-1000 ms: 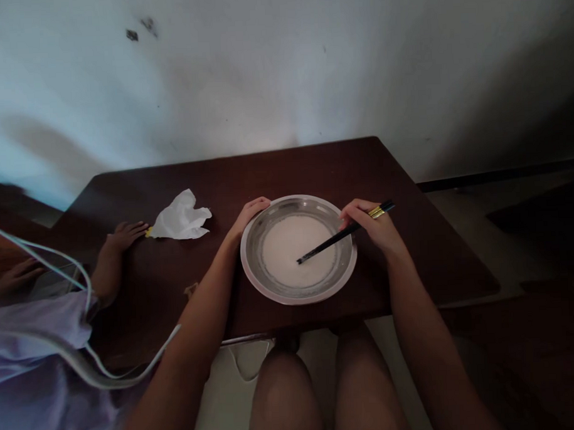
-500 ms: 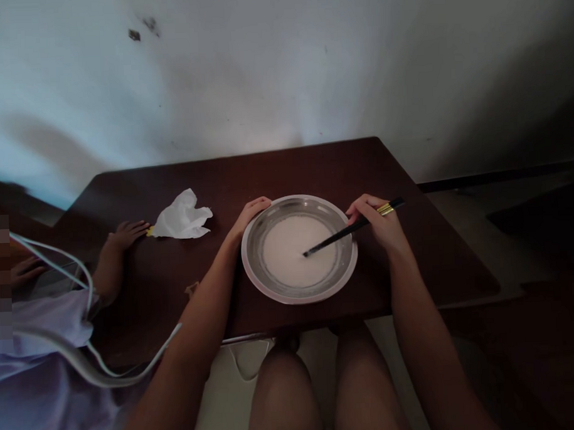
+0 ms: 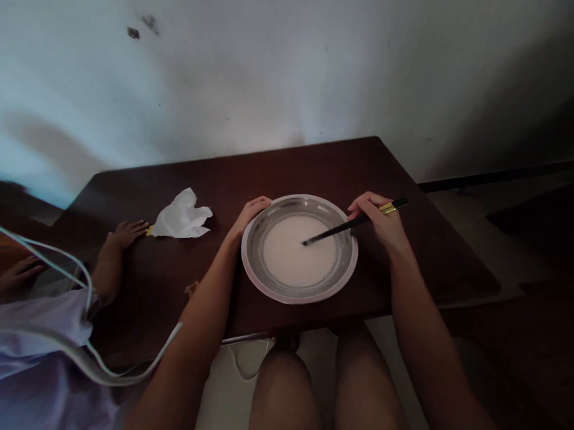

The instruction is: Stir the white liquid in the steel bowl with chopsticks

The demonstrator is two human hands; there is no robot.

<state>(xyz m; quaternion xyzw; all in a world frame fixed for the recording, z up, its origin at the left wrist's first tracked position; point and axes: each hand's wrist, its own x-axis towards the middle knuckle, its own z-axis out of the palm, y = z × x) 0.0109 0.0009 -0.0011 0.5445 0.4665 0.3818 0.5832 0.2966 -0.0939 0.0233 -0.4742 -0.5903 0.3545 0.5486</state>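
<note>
A wide stainless-steel basin (image 3: 252,276) stands on the table in front of me, holding a smooth, milky-white batter-like mixture (image 3: 298,261). Its far left rim is gripped by my left hand (image 3: 253,211), the fingers curled along the outside and partly hidden. On the right, my right hand (image 3: 379,219) is closed around black chopsticks (image 3: 334,230) with gold bands near their upper ends. The chopsticks slant down to the left over the rim, and their tips dip into the middle of the white mixture.
The dark brown table (image 3: 308,167) backs onto a pale wall (image 3: 263,65). A crumpled white plastic bag (image 3: 183,215) with a yellow bit lies left, touched by another person's hand (image 3: 130,233). A small brown scrap (image 3: 191,288) sits by my left forearm. White cables (image 3: 89,278) cross the left side.
The chopstick tips have shifted slightly away from me within the mixture, with my right hand moving a little along. The basin and my left hand stay in place.
</note>
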